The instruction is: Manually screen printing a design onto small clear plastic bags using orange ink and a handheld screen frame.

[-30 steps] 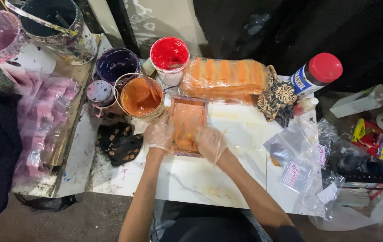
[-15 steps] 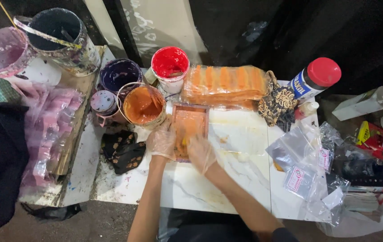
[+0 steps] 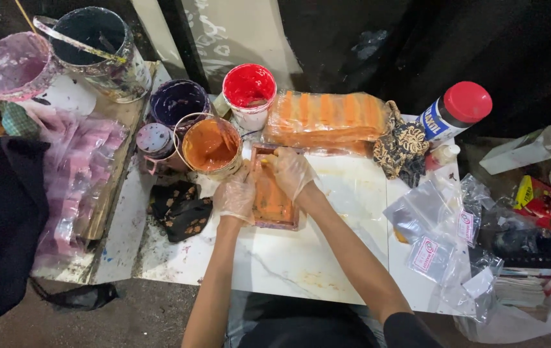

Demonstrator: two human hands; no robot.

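Orange paste getting worked across a small frame, both gloved hands on it.

Left hand (image 3: 237,196) lies flat, fingers spread, pinning the left edge of the frame (image 3: 274,200), which sits on the white table (image 3: 301,258) just below the orange paint tub (image 3: 211,147). Right hand (image 3: 291,171) is curled at the top edge, fingers closed on something I can't make out. I'd say keep that left palm pressing firm so the frame doesn't skid, pull evenly, and watch the wrapped orange stack (image 3: 327,116) right behind.
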